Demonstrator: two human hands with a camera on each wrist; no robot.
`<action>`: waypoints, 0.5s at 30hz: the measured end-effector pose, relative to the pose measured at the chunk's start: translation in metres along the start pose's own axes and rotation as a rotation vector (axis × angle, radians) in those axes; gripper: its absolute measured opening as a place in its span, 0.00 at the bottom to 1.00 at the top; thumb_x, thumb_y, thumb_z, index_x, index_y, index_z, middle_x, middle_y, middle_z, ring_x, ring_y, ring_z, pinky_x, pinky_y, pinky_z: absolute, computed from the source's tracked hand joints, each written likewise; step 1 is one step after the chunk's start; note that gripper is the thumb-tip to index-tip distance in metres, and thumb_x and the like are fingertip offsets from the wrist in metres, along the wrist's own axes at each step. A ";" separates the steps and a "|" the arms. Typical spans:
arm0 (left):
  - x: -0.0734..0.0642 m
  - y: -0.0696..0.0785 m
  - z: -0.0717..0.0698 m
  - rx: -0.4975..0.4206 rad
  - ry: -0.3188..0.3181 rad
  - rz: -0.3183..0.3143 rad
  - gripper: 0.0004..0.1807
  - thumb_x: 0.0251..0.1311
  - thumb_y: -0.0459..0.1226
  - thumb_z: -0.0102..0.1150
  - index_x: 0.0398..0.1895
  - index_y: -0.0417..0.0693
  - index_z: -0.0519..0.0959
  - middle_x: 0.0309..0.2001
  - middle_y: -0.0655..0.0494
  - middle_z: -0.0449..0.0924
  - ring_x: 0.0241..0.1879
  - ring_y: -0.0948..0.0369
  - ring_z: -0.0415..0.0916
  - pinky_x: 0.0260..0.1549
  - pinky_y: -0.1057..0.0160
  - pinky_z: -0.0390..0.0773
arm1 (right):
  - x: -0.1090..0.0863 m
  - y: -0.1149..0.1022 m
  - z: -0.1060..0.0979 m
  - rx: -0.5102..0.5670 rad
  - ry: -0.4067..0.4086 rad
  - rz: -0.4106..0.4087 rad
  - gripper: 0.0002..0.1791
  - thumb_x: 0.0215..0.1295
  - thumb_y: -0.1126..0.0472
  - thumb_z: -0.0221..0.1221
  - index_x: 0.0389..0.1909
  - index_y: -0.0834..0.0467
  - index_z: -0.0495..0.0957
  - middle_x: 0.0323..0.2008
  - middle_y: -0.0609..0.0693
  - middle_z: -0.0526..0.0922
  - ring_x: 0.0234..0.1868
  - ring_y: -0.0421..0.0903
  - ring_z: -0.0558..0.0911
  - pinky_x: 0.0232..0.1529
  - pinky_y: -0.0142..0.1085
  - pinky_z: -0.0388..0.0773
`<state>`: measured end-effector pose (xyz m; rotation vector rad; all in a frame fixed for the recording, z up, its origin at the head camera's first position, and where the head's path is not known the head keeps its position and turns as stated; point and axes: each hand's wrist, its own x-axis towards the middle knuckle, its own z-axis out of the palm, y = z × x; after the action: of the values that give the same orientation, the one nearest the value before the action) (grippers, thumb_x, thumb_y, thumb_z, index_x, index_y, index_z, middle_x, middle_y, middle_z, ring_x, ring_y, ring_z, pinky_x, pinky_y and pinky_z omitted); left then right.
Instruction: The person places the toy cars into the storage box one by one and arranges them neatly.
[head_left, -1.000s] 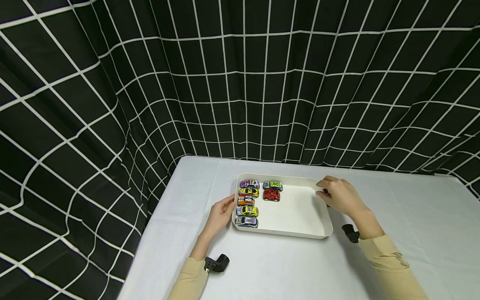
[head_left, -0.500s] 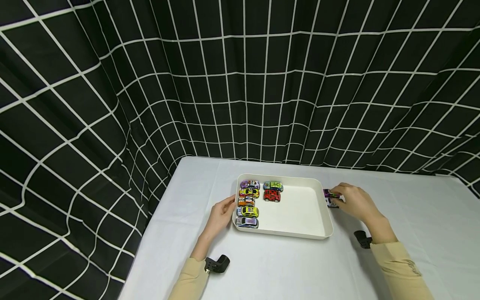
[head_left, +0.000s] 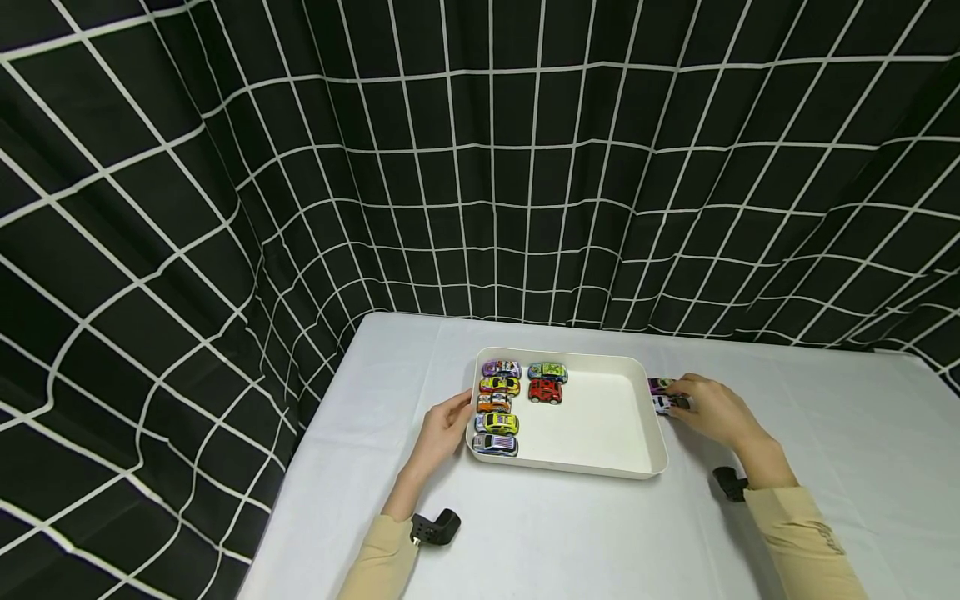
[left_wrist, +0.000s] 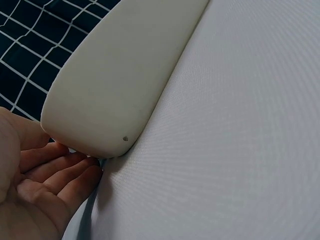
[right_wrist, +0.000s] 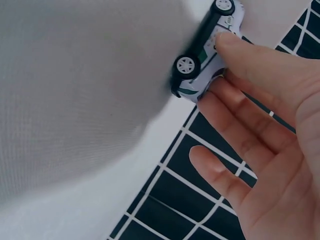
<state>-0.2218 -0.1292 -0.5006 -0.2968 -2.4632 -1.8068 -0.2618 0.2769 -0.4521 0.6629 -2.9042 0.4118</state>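
Note:
A shallow white tray [head_left: 592, 433] lies on the table. My left hand [head_left: 442, 429] rests against its left wall with relaxed fingers; in the left wrist view those fingers [left_wrist: 70, 175] touch the tray's outer end [left_wrist: 110, 100]. Just beyond the tray's right wall, my right hand [head_left: 712, 408] holds a white toy car [head_left: 663, 405] by its sides. The right wrist view shows the thumb on the near side of this toy car [right_wrist: 212, 55] and fingertips at the other. Right behind it is a purple toy car [head_left: 658, 385], partly covered by the hand.
Inside the tray, several toy cars form a column at the left, among them a yellow one [head_left: 498, 423] and an orange one [head_left: 493, 403]. Beside them are a green toy car [head_left: 547, 372] and a red one [head_left: 545, 392]. A black gridded curtain [head_left: 525, 208] hangs behind the white table [head_left: 570, 533].
My right hand has moved from the tray's upper right corner, off the purple toy car, toward me and to the right, onto the white toy car. My left hand stays put.

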 end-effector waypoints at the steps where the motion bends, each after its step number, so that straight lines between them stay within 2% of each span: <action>1: 0.000 0.000 0.000 -0.002 0.000 -0.005 0.20 0.67 0.33 0.48 0.59 0.30 0.68 0.51 0.34 0.75 0.49 0.47 0.76 0.50 0.56 0.77 | 0.000 0.001 0.001 -0.001 0.001 -0.002 0.13 0.49 0.68 0.66 0.37 0.67 0.81 0.39 0.62 0.80 0.41 0.62 0.79 0.40 0.56 0.76; 7: 0.001 0.000 0.000 -0.006 -0.001 -0.013 0.20 0.67 0.33 0.48 0.59 0.31 0.68 0.52 0.35 0.74 0.50 0.47 0.76 0.51 0.57 0.76 | 0.002 0.004 0.004 -0.009 0.018 -0.032 0.12 0.48 0.70 0.67 0.36 0.67 0.81 0.38 0.62 0.80 0.40 0.61 0.79 0.39 0.55 0.77; 15: 0.000 0.000 0.000 0.003 -0.003 0.012 0.20 0.67 0.32 0.48 0.58 0.29 0.68 0.51 0.34 0.75 0.49 0.46 0.76 0.50 0.56 0.76 | 0.001 0.005 0.003 -0.021 0.033 -0.049 0.12 0.47 0.70 0.67 0.35 0.66 0.82 0.37 0.62 0.81 0.39 0.60 0.79 0.38 0.54 0.77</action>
<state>-0.2221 -0.1294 -0.5001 -0.3134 -2.4605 -1.7990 -0.2647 0.2797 -0.4564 0.7162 -2.8510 0.3823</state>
